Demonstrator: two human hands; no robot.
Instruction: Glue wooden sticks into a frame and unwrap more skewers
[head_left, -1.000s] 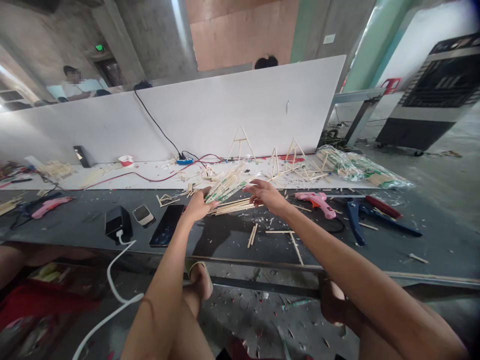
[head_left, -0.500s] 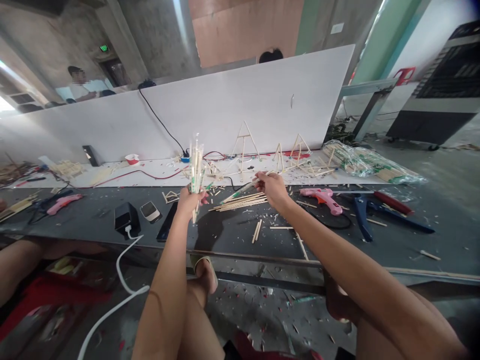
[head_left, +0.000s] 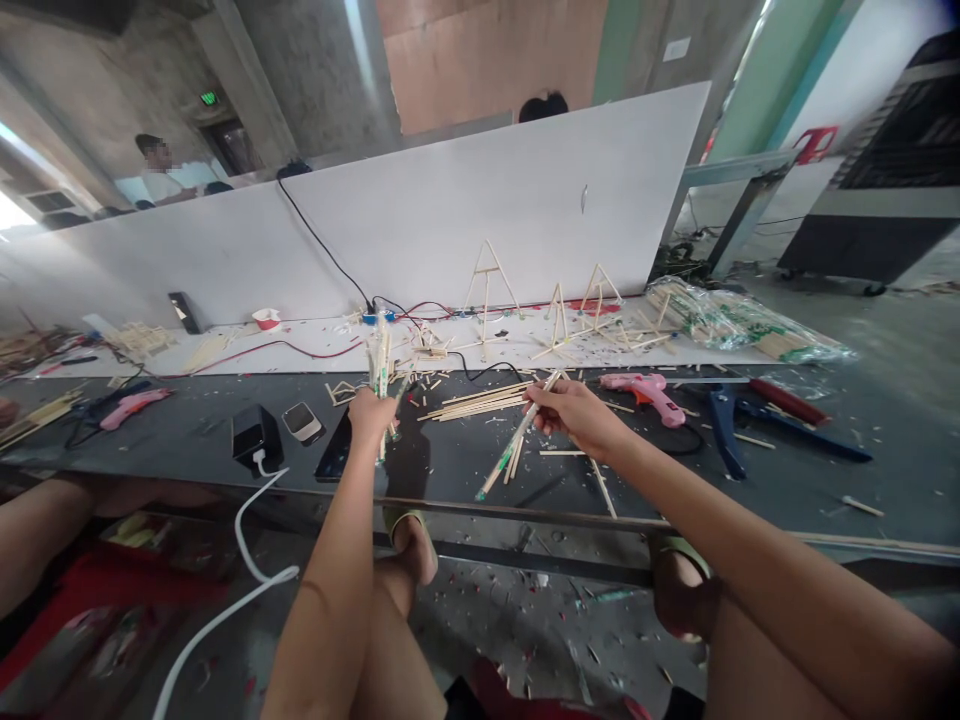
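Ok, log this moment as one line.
left hand: upright stick bundle | right hand: green-marked stick | nearby: pink glue gun

Our right hand (head_left: pixel 576 415) has drawn one stick (head_left: pixel 517 437) away from the bundle (head_left: pixel 381 365), now upright in our left hand (head_left: pixel 371 415).

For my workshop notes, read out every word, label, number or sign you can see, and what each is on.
Nothing here is legible.
Green lit sign above the doorway: too small to read.
Green print on the sticks in the left hand: too blurred.
Green print on the bagged sticks: too blurred.
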